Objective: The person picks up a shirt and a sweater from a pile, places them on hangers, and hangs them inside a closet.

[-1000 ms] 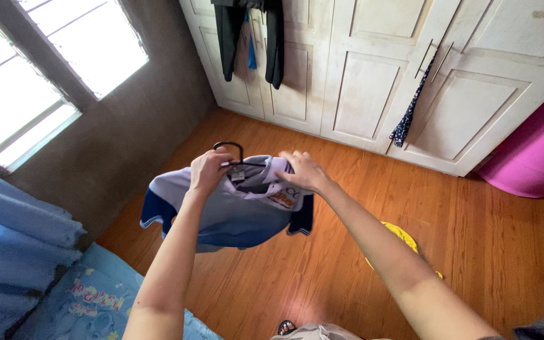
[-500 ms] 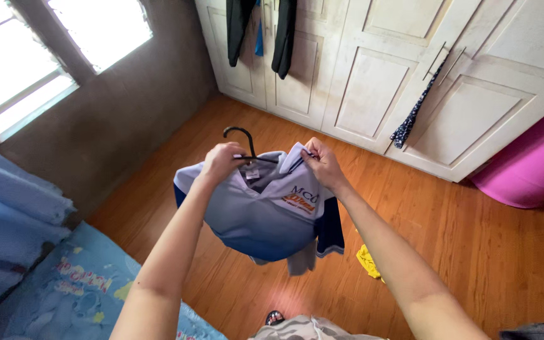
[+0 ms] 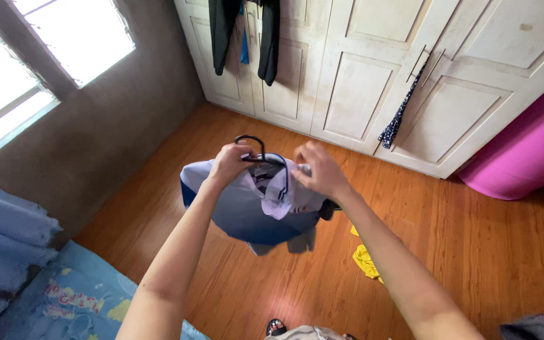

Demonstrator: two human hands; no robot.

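Observation:
A light grey and blue polo shirt (image 3: 256,211) hangs on a black hanger (image 3: 254,146) held out in front of me, above the wooden floor. My left hand (image 3: 231,162) grips the hanger and the shirt's shoulder just below the hook. My right hand (image 3: 321,171) is at the shirt's collar on the right side, fingers curled on the fabric. The shirt's lower part droops beneath both hands.
White wardrobe doors (image 3: 360,82) stand ahead, with dark clothes (image 3: 247,34) hanging at the top and a dark patterned cloth (image 3: 398,116) on a handle. A yellow cloth (image 3: 365,259) lies on the floor. A pink bulky object (image 3: 524,151) sits right; a window (image 3: 45,56) and blue bedding (image 3: 64,296) are left.
The shirt has turned and bunched between my hands, with the collar now folded up. My right hand has shifted along the collar; the view has tilted slightly.

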